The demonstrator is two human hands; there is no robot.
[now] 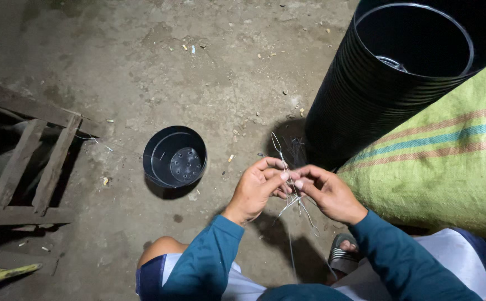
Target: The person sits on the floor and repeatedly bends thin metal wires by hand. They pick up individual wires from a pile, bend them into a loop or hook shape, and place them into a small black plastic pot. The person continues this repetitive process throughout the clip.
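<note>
My left hand [257, 188] and my right hand [327, 192] meet over the concrete floor, both pinching thin pale wires [294, 195] between the fingertips. One strand loops up above the fingers; other strands hang down toward my knees. A single black plastic pot [174, 156] with holes in its base stands upright on the floor to the left of my left hand. A tall stack of nested black pots [390, 72] leans at the upper right, its mouth facing the camera.
A green woven sack [449, 167] with coloured stripes lies on the right under the stack. A wooden frame [28, 161] sits at the left edge. My sandalled foot [344, 255] rests below the hands. Small debris litters the floor.
</note>
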